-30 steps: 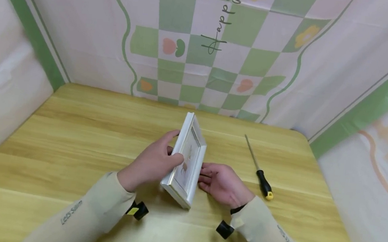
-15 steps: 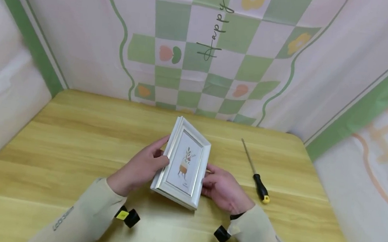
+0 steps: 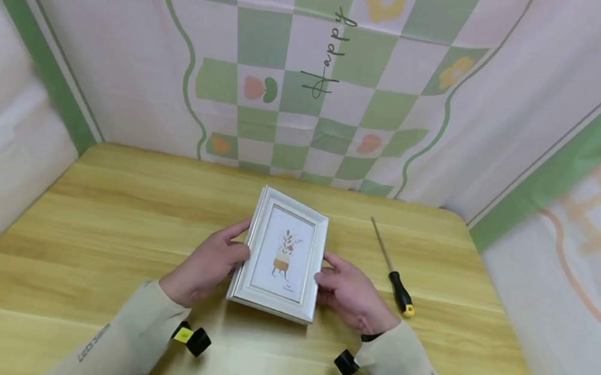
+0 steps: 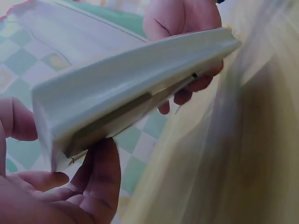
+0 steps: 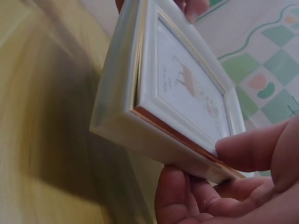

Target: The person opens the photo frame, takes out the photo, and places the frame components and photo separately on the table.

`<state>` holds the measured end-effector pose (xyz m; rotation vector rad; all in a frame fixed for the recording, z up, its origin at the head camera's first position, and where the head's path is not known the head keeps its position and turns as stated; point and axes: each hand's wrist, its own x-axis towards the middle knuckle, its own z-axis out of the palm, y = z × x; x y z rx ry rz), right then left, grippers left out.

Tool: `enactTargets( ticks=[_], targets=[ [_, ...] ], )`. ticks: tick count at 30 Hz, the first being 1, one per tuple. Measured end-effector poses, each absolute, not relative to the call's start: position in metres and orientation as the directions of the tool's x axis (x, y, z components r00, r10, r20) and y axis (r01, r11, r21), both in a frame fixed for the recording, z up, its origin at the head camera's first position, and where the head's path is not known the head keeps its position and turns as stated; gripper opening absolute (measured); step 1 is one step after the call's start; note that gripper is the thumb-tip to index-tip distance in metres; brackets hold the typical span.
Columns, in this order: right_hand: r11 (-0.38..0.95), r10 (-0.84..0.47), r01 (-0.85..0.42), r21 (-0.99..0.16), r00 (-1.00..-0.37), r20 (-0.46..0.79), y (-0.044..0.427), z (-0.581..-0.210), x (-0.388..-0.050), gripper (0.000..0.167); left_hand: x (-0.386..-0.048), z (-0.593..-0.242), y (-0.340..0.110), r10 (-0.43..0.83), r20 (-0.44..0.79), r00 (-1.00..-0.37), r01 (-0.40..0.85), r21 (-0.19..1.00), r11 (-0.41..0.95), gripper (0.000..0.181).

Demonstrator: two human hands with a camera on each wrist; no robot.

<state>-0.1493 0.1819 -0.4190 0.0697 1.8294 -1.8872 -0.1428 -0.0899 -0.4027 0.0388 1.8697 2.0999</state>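
A white picture frame (image 3: 283,258) with thin gilt lines is held tilted above the table, its picture of a potted plant facing up toward the head camera. My left hand (image 3: 210,261) grips its left side, thumb on the front and fingers behind. On the right side, my right hand (image 3: 352,292) pinches the edge, thumb in front and fingertips under the back, as the right wrist view shows. From the left wrist view the underside of the picture frame (image 4: 135,84) is partly visible, with a dark recess and a back panel.
A screwdriver (image 3: 398,284) with a black and yellow handle lies on the wooden table (image 3: 112,224), to the right of my right hand. A checked green and white curtain (image 3: 307,122) hangs behind the table's far edge, with more cloth at both sides.
The picture frame has turned from nearly edge-on to face the head camera, its left side swinging left and down with my left hand. My right thumb has come onto the front edge.
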Motion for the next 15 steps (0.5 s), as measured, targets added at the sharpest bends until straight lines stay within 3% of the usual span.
enactTargets(
  ticks=[6,15],
  targets=[
    [0.067,-0.277,0.358,-0.931,-0.890,-0.362,0.181,-0.416,-0.150,0.060,-0.145,-0.413,-0.094,0.262,-0.218,-0.940,-0.242,0.968,-0.063,0.072],
    [0.232,-0.147,0.279,-0.932,-0.937,-0.317,0.175,-0.411,-0.150,0.060,-0.146,-0.425,-0.094,0.223,-0.275,-0.935,-0.266,0.961,0.067,0.074]
  ],
)
